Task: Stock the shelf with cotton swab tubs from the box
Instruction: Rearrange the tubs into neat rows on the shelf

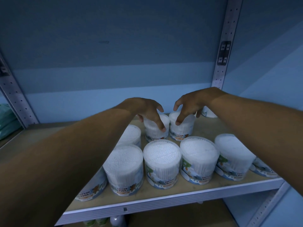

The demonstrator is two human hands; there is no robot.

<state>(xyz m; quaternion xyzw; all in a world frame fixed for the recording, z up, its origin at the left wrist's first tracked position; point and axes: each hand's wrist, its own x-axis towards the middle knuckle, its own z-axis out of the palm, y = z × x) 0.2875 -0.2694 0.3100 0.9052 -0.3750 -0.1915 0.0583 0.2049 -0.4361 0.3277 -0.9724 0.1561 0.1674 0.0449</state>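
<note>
Clear plastic tub point(156, 126) sits under the left hand point(146, 108), whose curled fingers clasp its top. Right hand point(190, 104) likewise grips the neighbouring tub point(182, 126) directly beneath it.

- Your tubs point(162, 163) are clear, packed white with swabs, banded with blue-and-white labels and orange accents.
- The shelf point(213, 187) under them is pale tan wood with a white front edge.
- The back wall point(114, 63) is blue; the upright point(226, 46) is grey with dark holes.

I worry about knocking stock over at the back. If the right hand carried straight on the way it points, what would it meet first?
Probably the back-row tub just beyond the right hand, then the blue back wall; depth is unclear.
</note>
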